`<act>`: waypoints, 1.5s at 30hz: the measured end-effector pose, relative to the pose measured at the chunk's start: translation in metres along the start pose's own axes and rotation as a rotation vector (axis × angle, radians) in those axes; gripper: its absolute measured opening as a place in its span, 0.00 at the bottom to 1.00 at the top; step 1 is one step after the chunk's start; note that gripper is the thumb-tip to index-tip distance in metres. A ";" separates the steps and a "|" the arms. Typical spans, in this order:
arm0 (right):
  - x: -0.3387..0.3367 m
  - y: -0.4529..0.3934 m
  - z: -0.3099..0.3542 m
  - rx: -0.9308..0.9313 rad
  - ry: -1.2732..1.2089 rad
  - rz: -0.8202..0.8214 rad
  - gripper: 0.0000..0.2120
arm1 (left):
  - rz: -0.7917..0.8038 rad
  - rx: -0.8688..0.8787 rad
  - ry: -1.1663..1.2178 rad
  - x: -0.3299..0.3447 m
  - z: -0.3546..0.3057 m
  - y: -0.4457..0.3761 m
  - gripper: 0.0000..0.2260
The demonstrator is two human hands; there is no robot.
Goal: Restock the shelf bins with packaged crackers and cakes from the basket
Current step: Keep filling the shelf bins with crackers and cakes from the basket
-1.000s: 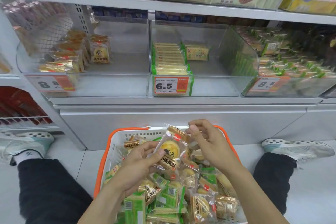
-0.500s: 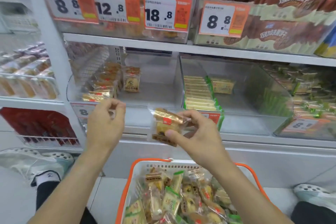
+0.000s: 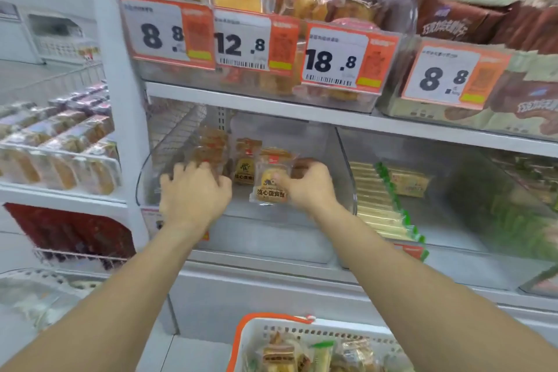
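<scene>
Nearest, basket [image 3: 253, 338] low in view, packets left in it; lifted clear of it half a second ago, cake [image 3: 271, 180] now upright inside the clear bin [image 3: 347, 184], beside the row there; right hand [image 3: 308, 187] pinching its edge, fingers [image 3: 282, 182] not yet released; left hand [image 3: 193, 190] now in the bin too, curled on the stacked packets [image 3: 210, 146], probably steadying; placement nearly done; more to fetch.

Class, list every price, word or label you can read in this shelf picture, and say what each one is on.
"8.8": left tag
"12.8": second tag
"18.8": third tag
"8.8": right tag
"流心蛋黄酥": cake packet in right hand
Barcodes, small print, brown bags: too blurred.
</scene>
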State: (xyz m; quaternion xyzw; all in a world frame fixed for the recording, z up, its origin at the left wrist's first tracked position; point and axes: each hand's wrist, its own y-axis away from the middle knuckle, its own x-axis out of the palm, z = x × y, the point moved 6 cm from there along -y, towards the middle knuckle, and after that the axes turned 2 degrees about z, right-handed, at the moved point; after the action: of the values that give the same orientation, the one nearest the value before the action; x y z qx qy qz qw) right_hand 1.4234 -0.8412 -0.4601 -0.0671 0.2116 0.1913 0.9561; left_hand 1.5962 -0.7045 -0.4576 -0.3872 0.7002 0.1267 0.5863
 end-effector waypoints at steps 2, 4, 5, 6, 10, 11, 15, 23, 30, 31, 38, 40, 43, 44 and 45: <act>0.023 -0.024 -0.001 0.056 -0.016 0.051 0.16 | 0.003 -0.018 0.059 0.001 0.002 -0.004 0.22; 0.046 -0.046 -0.002 0.114 -0.025 0.094 0.14 | 0.043 -0.034 0.090 0.002 0.000 -0.007 0.25; 0.056 -0.055 -0.002 0.128 -0.005 0.106 0.13 | 0.069 -0.033 0.079 0.005 0.000 -0.007 0.25; 0.063 -0.062 -0.002 0.138 0.040 0.122 0.13 | 0.087 -0.023 0.052 0.007 0.000 -0.008 0.24; 0.080 -0.070 0.000 0.163 0.208 0.175 0.13 | 0.126 0.014 -0.056 0.012 -0.001 -0.011 0.19; 0.081 -0.071 -0.002 0.161 0.218 0.177 0.13 | 0.126 0.018 -0.060 0.012 -0.002 -0.011 0.19; 0.081 -0.070 -0.008 0.146 0.167 0.206 0.19 | 0.118 0.019 -0.046 0.011 -0.001 -0.010 0.20; 0.017 -0.022 0.027 -0.093 0.177 0.065 0.20 | 0.028 -0.006 -0.006 0.002 0.000 -0.005 0.19; -0.063 0.127 -0.009 -0.361 -0.112 -0.043 0.09 | -0.217 0.129 0.321 -0.021 -0.001 0.012 0.08; -0.067 0.143 -0.032 -0.296 -0.139 -0.016 0.09 | -0.272 0.181 0.379 -0.026 -0.002 0.017 0.07; -0.053 0.227 -0.190 0.123 -0.058 0.206 0.08 | -0.083 0.330 0.640 0.016 -0.023 0.128 0.05; -0.043 0.246 -0.221 0.153 0.016 0.262 0.09 | 0.165 0.250 0.669 0.059 -0.024 0.174 0.05; -0.036 0.266 -0.253 0.173 0.139 0.282 0.07 | 0.331 0.227 0.609 0.104 -0.026 0.247 0.07; -0.034 0.269 -0.260 0.167 0.159 0.281 0.07 | 0.342 0.235 0.598 0.113 -0.026 0.266 0.06; -0.034 0.273 -0.267 0.172 0.194 0.278 0.08 | 0.357 0.245 0.589 0.119 -0.028 0.285 0.06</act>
State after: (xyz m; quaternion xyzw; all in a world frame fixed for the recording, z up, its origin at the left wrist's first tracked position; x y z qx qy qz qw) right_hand 1.1859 -0.6581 -0.6988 0.0268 0.3258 0.2954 0.8977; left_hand 1.3777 -0.5792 -0.6380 -0.2059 0.9056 0.0253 0.3700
